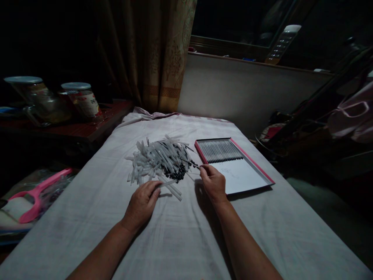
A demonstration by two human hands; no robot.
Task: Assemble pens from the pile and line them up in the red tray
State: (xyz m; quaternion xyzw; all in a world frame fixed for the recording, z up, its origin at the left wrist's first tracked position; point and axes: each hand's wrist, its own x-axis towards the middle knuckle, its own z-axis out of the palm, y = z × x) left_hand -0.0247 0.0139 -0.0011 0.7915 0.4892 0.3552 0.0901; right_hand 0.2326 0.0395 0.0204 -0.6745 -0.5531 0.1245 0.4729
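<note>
A heap of clear pen tubes with black tips (pixel 161 160) lies on a table covered in white cloth (pixel 180 233). My left hand (pixel 142 204) rests on the cloth at the heap's near edge, fingers curled over a clear tube. My right hand (pixel 213 182) pinches a thin pen part at the heap's right edge. To the right of my right hand lies a flat red-rimmed tray (pixel 247 177). A row of the same tubes (pixel 219 151) fills its far end.
A dark side table at the left holds two lidded jars (pixel 40 99). A pink plastic tool (pixel 37 194) lies low on the left. A curtain (pixel 163 54) hangs behind the table. Bags and clutter (pixel 344 116) stand at the right.
</note>
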